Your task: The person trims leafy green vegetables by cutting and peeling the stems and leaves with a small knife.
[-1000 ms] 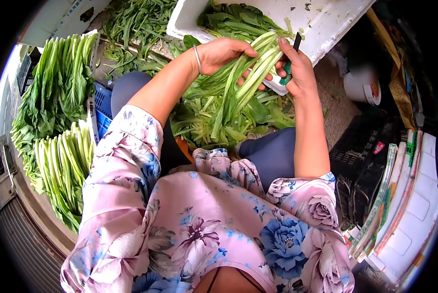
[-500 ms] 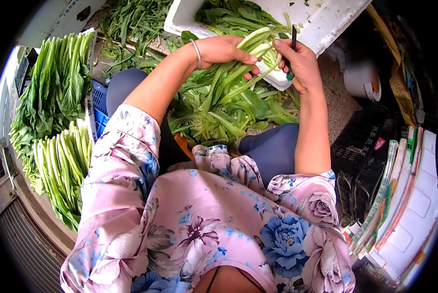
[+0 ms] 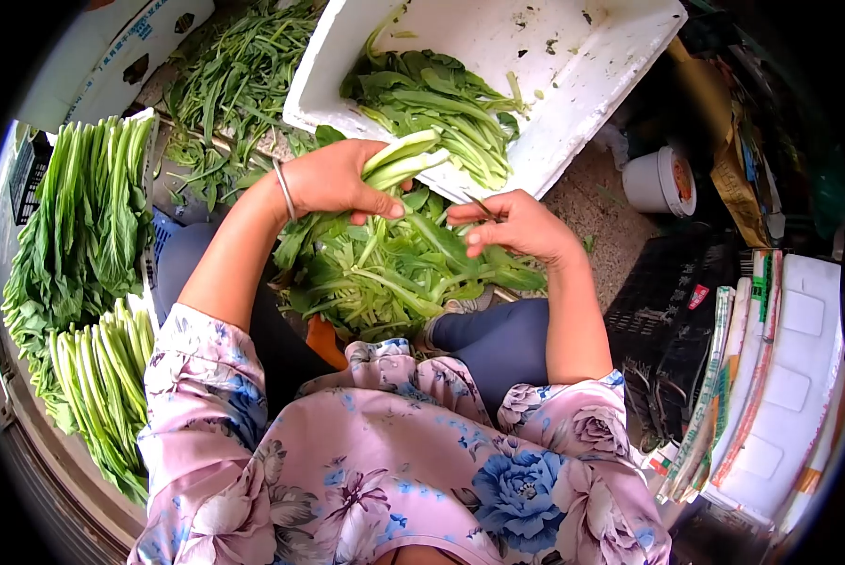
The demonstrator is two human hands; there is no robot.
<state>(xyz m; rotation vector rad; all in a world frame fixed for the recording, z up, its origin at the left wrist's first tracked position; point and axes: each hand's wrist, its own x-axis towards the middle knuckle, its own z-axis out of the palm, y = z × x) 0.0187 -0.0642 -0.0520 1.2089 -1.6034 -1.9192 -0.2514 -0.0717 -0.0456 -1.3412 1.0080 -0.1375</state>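
Note:
My left hand (image 3: 333,184), with a bracelet at its wrist, is closed around a bunch of leafy green stalks (image 3: 405,158). Their pale cut ends point to the right. A short way off, my right hand (image 3: 521,228) has its fingers curled round a small knife (image 3: 480,205); only a thin dark bit of it shows. Under both hands a heap of loose leaves (image 3: 375,287) lies between my knees. Just beyond, a white foam box (image 3: 582,80) holds more leafy greens (image 3: 441,104) in its near left part.
Stacked bunches of greens (image 3: 83,207) stand at my left. Scattered leaves (image 3: 239,85) cover the ground at the upper left. To the right are a white bucket (image 3: 650,184), a black crate (image 3: 672,292) and folded white foam or card boxes (image 3: 780,377).
My right hand has let go of the stalks and moved left and down, away from them. The left hand keeps the bunch. The view has shifted, showing more of the foam box.

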